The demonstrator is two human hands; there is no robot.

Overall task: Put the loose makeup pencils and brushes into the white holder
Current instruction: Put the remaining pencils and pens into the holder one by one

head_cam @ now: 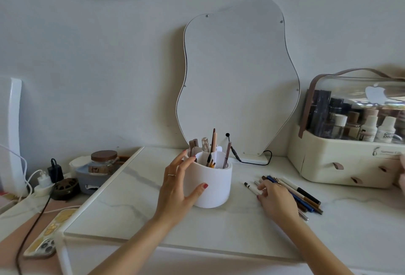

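The white holder (210, 184) is steadied by the left hand (179, 187), fingers spread around its wall, while just right of it the loose pencils (306, 196) are gathered under the right hand (277, 200), fingers loosely curled.

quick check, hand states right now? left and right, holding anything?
Left hand: curled round the side of the white holder, gripping it.
Right hand: open, fingers resting on the loose pencils; nothing lifted.

The right hand (277, 201) is covering the middles of the loose pencils (306, 198), while the frame's right edge is cutting off the organizer box (350, 165).
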